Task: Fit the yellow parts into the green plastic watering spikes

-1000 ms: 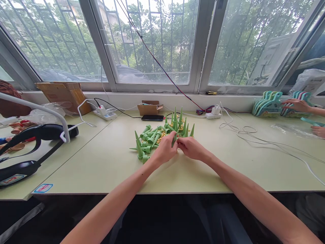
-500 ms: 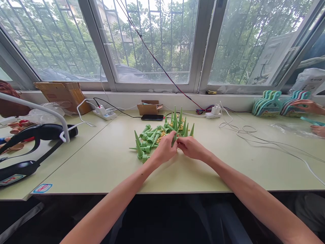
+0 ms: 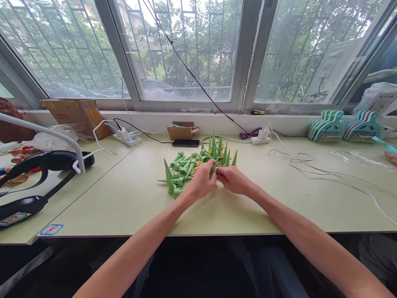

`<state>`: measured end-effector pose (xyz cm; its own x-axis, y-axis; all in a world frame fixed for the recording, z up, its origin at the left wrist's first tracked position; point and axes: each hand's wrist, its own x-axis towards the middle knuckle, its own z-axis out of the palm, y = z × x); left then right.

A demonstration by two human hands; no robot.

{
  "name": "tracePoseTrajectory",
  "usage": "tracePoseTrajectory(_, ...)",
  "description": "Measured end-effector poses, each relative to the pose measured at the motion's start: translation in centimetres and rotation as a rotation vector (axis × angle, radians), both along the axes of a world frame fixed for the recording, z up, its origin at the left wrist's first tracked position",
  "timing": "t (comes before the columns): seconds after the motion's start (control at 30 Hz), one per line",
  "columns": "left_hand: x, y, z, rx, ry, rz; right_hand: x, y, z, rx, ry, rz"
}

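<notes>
The co-worker's hand that was reaching onto the right-hand stack of handled teal and pink pieces [image 3: 361, 126] has left it and gone out of view, so the fronts and handles that it partly covered now show. Below and to the right of that stack, the loose teal piece [image 3: 385, 145] has shifted and now slants more steeply, its upper end raised, while the co-worker's lower hand [image 3: 392, 158] at it shows less than before, cut off by the right edge of the view.
</notes>
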<state>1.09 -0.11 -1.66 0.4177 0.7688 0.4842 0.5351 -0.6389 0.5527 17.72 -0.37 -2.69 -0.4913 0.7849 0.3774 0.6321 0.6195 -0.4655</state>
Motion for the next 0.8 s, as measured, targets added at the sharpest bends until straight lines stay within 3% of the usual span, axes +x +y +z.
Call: tracePoseTrajectory(0.8, 0.02, -0.10, 0.15, 0.000, 0.017, -0.004, -0.01, 0.06, -0.09, 0.020, -0.052, -0.035)
